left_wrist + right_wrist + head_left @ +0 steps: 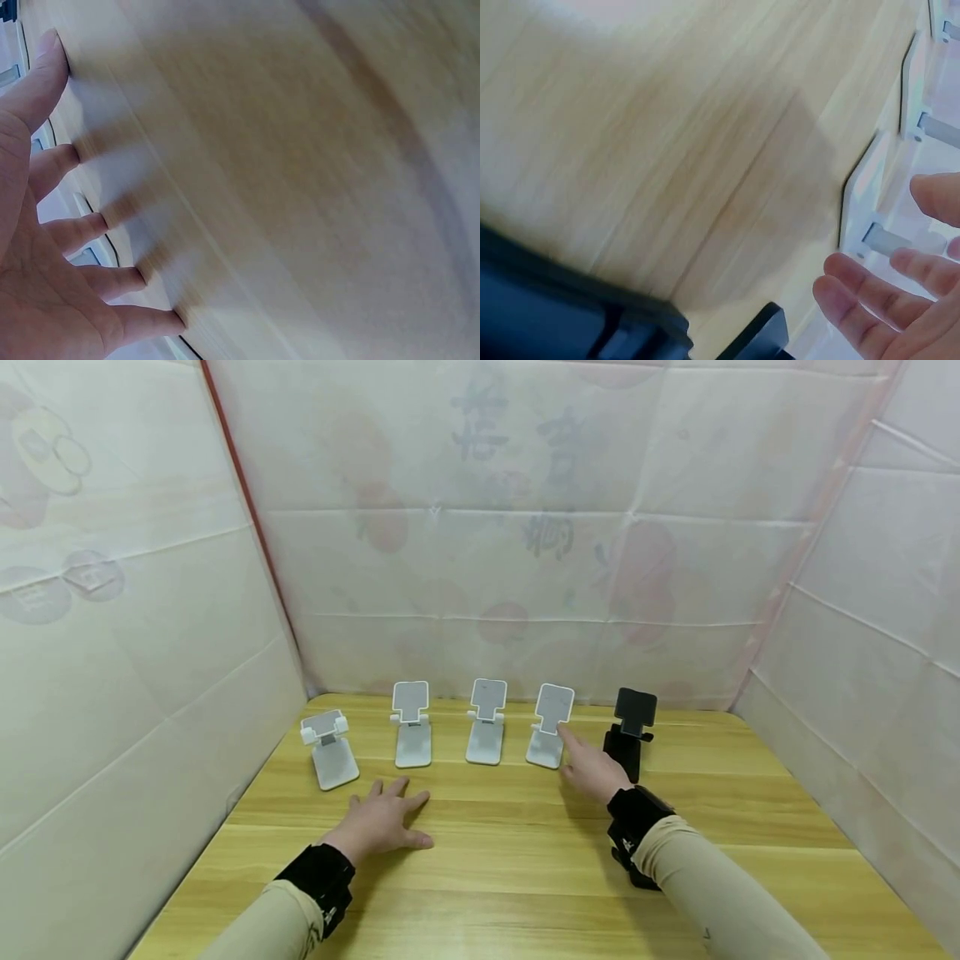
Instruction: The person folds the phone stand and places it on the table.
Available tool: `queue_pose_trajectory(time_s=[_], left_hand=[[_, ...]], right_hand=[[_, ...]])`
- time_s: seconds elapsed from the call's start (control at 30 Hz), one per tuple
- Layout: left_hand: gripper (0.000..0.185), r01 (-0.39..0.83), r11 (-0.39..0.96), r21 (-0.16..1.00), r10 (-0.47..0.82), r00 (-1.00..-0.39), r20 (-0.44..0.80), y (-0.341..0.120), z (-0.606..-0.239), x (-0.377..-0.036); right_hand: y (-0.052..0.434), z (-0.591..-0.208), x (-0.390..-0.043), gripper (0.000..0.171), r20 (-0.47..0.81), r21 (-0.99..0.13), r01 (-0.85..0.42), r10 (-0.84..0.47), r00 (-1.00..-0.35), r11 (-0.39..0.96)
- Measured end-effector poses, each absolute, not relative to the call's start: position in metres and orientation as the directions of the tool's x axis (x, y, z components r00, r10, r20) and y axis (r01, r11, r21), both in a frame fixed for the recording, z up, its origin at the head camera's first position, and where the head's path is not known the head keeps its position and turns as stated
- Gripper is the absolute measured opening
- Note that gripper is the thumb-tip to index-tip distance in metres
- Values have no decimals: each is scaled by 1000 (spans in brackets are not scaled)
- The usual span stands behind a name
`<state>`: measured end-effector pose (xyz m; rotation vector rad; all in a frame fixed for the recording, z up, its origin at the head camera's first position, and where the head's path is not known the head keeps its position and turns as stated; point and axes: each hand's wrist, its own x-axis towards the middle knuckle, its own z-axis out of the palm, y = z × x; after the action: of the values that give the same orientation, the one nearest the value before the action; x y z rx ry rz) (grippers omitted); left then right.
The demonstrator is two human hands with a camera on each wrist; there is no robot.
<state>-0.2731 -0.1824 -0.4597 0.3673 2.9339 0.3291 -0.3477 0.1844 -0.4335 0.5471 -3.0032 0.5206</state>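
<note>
Behind the relaxed right hand [592,768], the black stand's [628,735] base hides; left hand [382,818] lies flat.

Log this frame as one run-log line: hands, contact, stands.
left hand: open, flat on table | right hand: open, fingertip at fourth white stand | black stand: untouched

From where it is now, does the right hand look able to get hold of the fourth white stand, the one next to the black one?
Probably yes. The right hand is open, its forefinger reaching the fourth white stand, with nothing between them. The black stand stands close on the right, so finger room there looks tight.
</note>
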Motion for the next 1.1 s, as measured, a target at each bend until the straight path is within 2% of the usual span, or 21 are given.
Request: queue_pose_trajectory(time_s=[0.13,0.33,0.8,1.1], left_hand=[[86,227,946,231,262,-956,-135,-183,-460,-273],[85,228,946,232,264,-955,-134,-182,-460,-273],[84,225,943,245,265,-954,-141,-182,-457,-269],[83,219,944,248,261,-954,-149,-181,-456,-271]], right_hand=[[181,-436,-350,68,118,-326,-353,-332,-936,877],[180,-435,-352,56,97,-400,-291,-276,-956,869],[177,-429,-347,9,176,-402,-285,-232,-957,870],[179,-426,-345,11,187,-442,-244,-177,-966,863]])
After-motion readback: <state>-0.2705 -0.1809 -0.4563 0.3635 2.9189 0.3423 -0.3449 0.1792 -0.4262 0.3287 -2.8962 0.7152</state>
